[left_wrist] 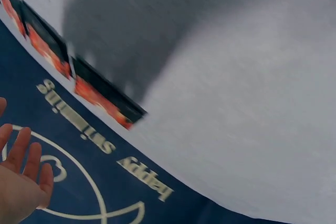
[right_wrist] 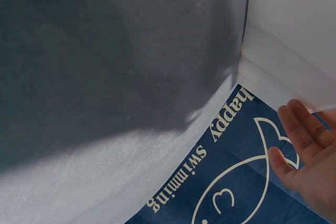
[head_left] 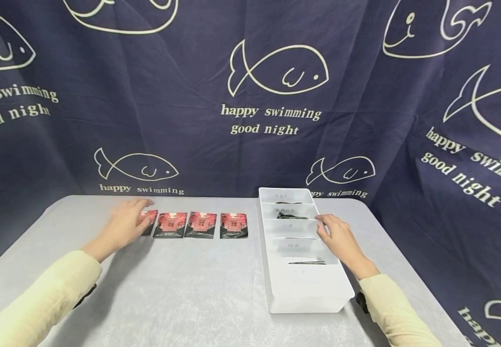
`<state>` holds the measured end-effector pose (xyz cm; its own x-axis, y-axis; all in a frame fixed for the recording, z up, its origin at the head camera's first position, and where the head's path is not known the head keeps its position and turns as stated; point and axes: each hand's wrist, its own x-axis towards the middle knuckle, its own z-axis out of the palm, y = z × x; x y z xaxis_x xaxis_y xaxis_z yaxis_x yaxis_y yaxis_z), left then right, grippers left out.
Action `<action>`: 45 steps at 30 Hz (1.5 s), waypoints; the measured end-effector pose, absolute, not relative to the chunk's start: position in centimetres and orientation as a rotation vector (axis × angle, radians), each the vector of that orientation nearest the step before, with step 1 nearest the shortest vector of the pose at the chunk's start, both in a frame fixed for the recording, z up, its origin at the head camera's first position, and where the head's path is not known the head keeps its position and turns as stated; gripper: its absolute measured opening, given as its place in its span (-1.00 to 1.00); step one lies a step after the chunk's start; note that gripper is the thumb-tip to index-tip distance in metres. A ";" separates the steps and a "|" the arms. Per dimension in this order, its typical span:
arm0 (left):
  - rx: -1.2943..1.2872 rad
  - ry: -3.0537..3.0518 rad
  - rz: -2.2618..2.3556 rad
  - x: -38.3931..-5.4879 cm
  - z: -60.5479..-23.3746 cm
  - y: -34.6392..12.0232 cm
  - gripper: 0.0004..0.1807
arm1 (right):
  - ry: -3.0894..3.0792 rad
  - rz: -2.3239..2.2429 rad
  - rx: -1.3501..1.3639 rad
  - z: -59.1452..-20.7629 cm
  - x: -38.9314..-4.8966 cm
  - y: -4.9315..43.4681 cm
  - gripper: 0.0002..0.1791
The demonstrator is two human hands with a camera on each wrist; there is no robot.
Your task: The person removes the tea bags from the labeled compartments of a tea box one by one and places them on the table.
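Note:
Above the left end of a row of red-and-black sachets (head_left: 203, 225) is my left hand (head_left: 122, 224), fingers spread and nothing held. It partly covers the leftmost sachet (head_left: 150, 218). The left wrist view shows the same loose left hand (left_wrist: 23, 177) apart from the sachets (left_wrist: 107, 95). My right hand (head_left: 341, 241) is at the right rim of a white divided box (head_left: 309, 296), fingers extended over the edge. In the right wrist view, the fingertips of the right hand (right_wrist: 315, 156) lie close beside the box wall (right_wrist: 294, 40); contact is unclear.
Handwritten labels mark the box's compartments, and dark sachets (head_left: 291, 216) stand in some of them. A pale grey cloth covers the table (head_left: 181, 289). Behind and to the right hangs a dark blue curtain (head_left: 190, 96) with fish drawings.

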<state>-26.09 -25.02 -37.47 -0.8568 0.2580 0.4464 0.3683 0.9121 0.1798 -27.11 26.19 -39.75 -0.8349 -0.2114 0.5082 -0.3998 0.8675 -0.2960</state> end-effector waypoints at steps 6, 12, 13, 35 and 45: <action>-0.556 -2.660 -0.381 -25.6 -37.5 -22.2 -0.62 | -2.573 0.544 0.443 -39.7 -27.1 26.2 -0.71; -0.683 -2.628 -0.381 -24.9 -37.9 -19.2 -0.63 | -2.558 0.548 0.451 -39.7 -27.1 26.2 -0.72; -0.699 -2.626 -0.374 -24.8 -38.0 -18.6 -0.63 | -2.556 0.546 0.453 -39.7 -27.1 26.2 -0.72; -1.091 -2.595 -0.416 -20.9 -37.6 -8.1 -0.71 | -2.566 0.511 0.456 -39.7 -27.0 26.1 -0.72; -1.196 -2.529 -0.406 -20.3 -37.3 -4.1 -0.72 | -2.575 0.520 0.456 -39.6 -27.0 26.1 -0.72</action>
<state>-20.33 -4.09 -37.30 -0.6019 0.6940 0.3952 0.7828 0.6105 0.1201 -26.97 26.10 -39.59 -0.8340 -0.2230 0.5047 -0.4013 0.8729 -0.2774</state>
